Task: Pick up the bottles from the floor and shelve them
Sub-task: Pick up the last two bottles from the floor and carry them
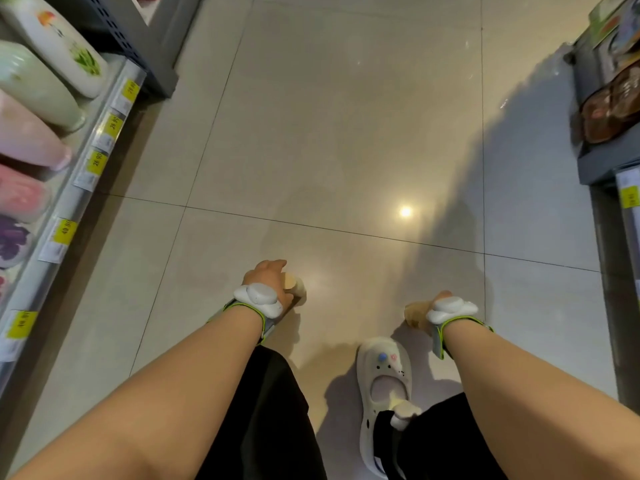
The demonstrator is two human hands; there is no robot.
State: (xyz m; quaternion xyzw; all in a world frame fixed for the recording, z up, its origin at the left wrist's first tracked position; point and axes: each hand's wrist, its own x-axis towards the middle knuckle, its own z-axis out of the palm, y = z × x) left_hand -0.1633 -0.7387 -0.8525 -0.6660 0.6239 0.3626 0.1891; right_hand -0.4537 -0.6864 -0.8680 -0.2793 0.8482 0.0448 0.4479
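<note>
Reaching down, both arms extended | left hand (268, 277) grip around beige bottle (294, 284) | right hand (438, 301) grip around another bottle (415, 314)

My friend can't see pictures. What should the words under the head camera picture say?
Seen from above, a person's left hand and right hand each hold a tan bottle, the left bottle and the right bottle, low over a shiny tiled floor. A white clog shows below, and a shelf of pastel packages with yellow price tags runs along the left.
</note>
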